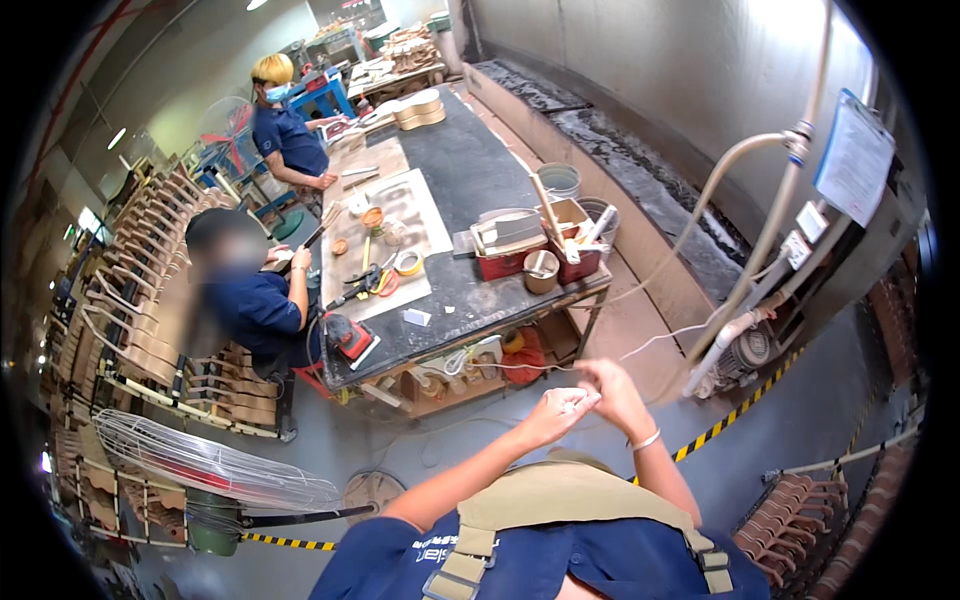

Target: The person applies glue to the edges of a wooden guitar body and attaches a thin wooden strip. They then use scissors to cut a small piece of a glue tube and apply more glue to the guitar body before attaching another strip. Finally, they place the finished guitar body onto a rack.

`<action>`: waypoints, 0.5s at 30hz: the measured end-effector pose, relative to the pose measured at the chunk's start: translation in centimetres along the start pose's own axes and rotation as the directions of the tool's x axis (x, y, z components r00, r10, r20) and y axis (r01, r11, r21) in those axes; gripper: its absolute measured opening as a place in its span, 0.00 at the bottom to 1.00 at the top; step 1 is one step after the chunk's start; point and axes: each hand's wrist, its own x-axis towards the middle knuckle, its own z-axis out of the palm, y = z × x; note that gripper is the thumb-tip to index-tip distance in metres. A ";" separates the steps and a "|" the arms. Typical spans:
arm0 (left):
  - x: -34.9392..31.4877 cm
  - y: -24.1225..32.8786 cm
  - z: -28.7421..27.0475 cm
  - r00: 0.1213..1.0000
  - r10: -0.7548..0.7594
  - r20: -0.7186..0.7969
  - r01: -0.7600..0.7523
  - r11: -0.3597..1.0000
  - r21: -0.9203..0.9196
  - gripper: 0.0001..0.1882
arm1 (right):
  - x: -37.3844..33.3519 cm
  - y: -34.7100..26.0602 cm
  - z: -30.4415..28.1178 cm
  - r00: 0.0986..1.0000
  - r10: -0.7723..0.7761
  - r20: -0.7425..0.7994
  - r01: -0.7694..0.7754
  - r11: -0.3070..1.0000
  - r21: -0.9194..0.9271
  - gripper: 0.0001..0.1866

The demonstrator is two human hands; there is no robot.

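Note:
Both my hands are raised together in front of my body, over the floor and short of the workbench. My left hand (548, 418) is closed, with a small white thing (578, 404) at its fingertips, too small to name. Right beside it is my right hand (614, 394), a white band on its wrist. Its fingers bend toward the left hand and are smeared, so I cannot see whether they grip the white piece too.
Ahead stands a dark-topped workbench (480, 150) with a red sander (350, 338), yellow tape roll (408, 262), red bins (503, 262) and a brown pot (541, 272). Two co-workers stand along its left side. A large fan (210, 460) is at left, a hose (735, 165) at right.

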 end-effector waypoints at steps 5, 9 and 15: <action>-2.1 -5.0 -5.5 0.979 -0.155 -0.130 0.160 0.987 0.022 0.27 | 18.8 6.8 0.1 0.954 -0.111 -0.279 0.098 0.993 -0.059 0.16; -8.9 -12.1 -10.6 0.722 -0.548 -0.423 0.409 0.830 -0.379 0.20 | 32.4 13.5 0.2 0.915 0.017 -0.403 -0.070 0.990 -0.119 0.14; -13.7 -15.7 -14.8 0.514 -0.614 -0.599 0.338 0.787 -0.516 0.16 | 43.2 25.0 1.8 0.983 0.184 -0.010 -0.176 0.925 -0.335 0.15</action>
